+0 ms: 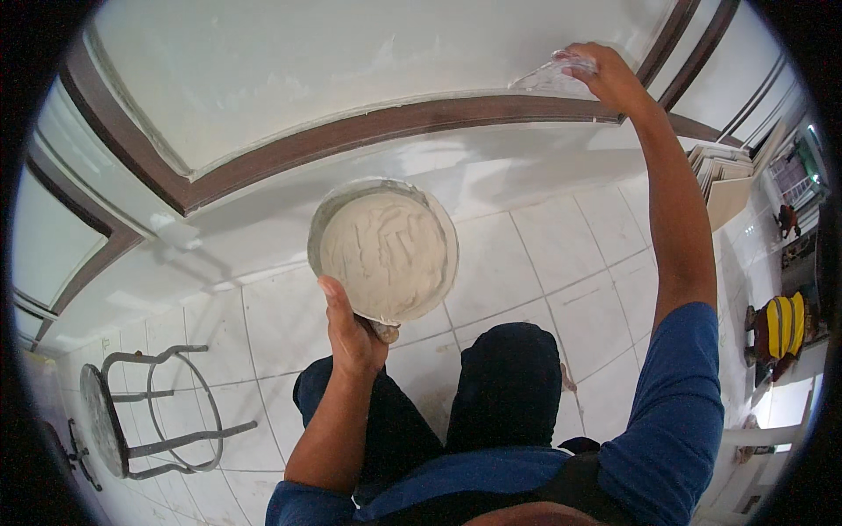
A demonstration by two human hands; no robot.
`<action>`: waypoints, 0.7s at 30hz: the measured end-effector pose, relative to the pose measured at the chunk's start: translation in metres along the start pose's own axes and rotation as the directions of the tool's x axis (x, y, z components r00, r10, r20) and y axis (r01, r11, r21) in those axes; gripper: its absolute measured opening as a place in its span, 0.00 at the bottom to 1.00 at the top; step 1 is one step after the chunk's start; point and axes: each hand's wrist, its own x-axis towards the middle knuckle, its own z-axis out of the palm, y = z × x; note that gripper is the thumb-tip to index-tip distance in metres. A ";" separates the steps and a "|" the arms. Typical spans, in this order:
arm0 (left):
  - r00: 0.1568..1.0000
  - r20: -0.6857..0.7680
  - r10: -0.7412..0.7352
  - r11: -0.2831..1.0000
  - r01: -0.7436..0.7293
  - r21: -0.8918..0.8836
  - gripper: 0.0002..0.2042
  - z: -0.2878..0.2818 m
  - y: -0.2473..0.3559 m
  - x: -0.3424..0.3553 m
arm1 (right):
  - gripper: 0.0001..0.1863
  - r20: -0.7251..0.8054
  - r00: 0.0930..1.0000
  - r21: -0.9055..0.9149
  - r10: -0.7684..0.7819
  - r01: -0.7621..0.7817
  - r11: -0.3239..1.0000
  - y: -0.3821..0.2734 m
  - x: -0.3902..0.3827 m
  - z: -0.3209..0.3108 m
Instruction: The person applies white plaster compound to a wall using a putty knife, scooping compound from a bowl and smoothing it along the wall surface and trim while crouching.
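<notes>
My left hand is closed on the lower rim of a round tub of putty, with the thumb up along its side. Thick cream-coloured paste with ridged swirls nearly covers the tub's inside. Stretched far up to the right, my right hand grips a thin flat putty spreader, smeared whitish. Its pointed end lies close to a pale wall panel; whether it touches, I cannot tell. Just below the spreader runs the panel's brown moulding. My right fingers are partly coated in white.
A metal-legged stool lies tipped over at the left on the white tiled floor. Flat boards lean by the wall on the right. Farther right is a person in a yellow vest. My knees are below the tub.
</notes>
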 end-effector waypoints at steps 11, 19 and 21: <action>0.999 -0.043 -0.023 1.000 0.023 0.007 0.45 -0.006 -0.004 0.003 | 0.22 0.008 1.000 -0.332 0.010 -0.007 0.943 0.058 0.016 -0.010; 1.000 -0.023 0.001 1.000 -0.001 -0.010 0.44 -0.003 -0.003 -0.001 | 0.20 -0.134 0.982 -0.241 0.132 -0.161 0.957 0.053 -0.032 -0.048; 0.999 0.028 -0.033 0.999 0.033 -0.001 0.44 -0.005 -0.002 -0.001 | 0.19 -0.096 0.993 0.063 0.062 -0.056 0.996 0.018 -0.033 -0.046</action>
